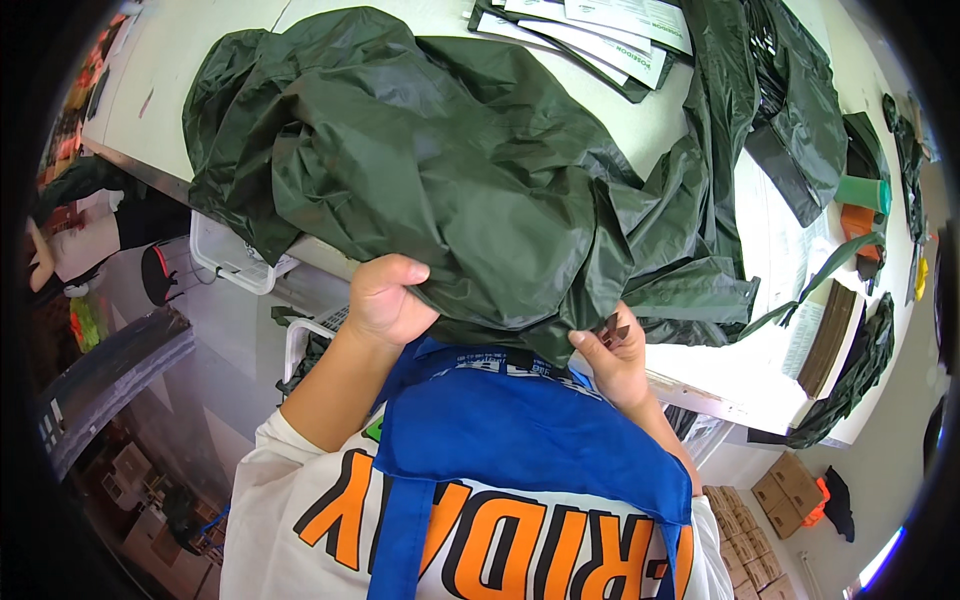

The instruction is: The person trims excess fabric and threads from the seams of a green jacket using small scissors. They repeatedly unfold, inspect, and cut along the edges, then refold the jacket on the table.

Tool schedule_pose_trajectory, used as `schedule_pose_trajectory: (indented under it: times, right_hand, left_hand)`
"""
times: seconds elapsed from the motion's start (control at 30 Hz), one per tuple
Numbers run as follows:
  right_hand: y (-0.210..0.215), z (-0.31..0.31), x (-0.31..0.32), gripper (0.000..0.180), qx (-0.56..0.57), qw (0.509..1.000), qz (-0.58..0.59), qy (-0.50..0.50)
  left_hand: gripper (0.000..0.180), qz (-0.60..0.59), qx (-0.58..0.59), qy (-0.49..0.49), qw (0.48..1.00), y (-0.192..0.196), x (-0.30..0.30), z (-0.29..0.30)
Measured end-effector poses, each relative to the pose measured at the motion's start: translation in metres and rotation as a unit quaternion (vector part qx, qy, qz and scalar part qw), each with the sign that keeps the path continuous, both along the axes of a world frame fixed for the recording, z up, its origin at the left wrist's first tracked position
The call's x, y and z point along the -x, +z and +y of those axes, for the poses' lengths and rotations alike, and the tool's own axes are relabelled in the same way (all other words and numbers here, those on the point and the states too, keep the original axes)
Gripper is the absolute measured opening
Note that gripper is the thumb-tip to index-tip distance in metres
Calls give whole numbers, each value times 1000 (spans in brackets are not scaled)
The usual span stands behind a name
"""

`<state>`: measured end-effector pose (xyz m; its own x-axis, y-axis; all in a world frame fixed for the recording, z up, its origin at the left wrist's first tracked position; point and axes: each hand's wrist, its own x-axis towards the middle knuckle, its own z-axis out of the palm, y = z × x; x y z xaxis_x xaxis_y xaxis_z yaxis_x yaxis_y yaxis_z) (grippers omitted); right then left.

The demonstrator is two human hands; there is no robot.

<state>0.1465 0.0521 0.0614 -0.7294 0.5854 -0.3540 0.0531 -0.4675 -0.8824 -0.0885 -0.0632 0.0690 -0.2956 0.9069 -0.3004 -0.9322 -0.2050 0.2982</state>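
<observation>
A dark green, shiny waterproof garment [430, 190] lies bunched across the white table, its near edge hanging over the front. My left hand [388, 303] grips that near edge, thumb on top and the other fingers hidden under the cloth. On the right, my right hand [612, 362] pinches a lower fold of the same garment between thumb and fingers. A small brown piece [614, 332] shows beside the right fingers; I cannot tell what it is. Both hands are close to my blue apron [520, 425].
Printed flat packets [610, 35] lie at the table's far side. More dark green cloth [800, 130], a green tape roll [865, 194] and a brown stack [828, 340] sit to the right. White baskets [235, 255] stand below the table's front edge. Another person is at far left.
</observation>
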Motion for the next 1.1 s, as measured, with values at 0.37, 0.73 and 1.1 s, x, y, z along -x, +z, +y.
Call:
schedule_pose_trajectory:
  times: [0.37, 0.73, 1.1]
  right_hand:
    - [7, 21, 31, 19, -497, 841, 24, 211]
    - [7, 24, 37, 27, -477, 835, 57, 269]
    - [37, 91, 49, 26, -254, 965, -65, 15]
  left_hand:
    - [15, 397, 271, -394, 783, 58, 39, -31]
    - [17, 829, 175, -152, 510, 18, -21, 85]
    - [14, 867, -11, 38, 497, 28, -40, 63]
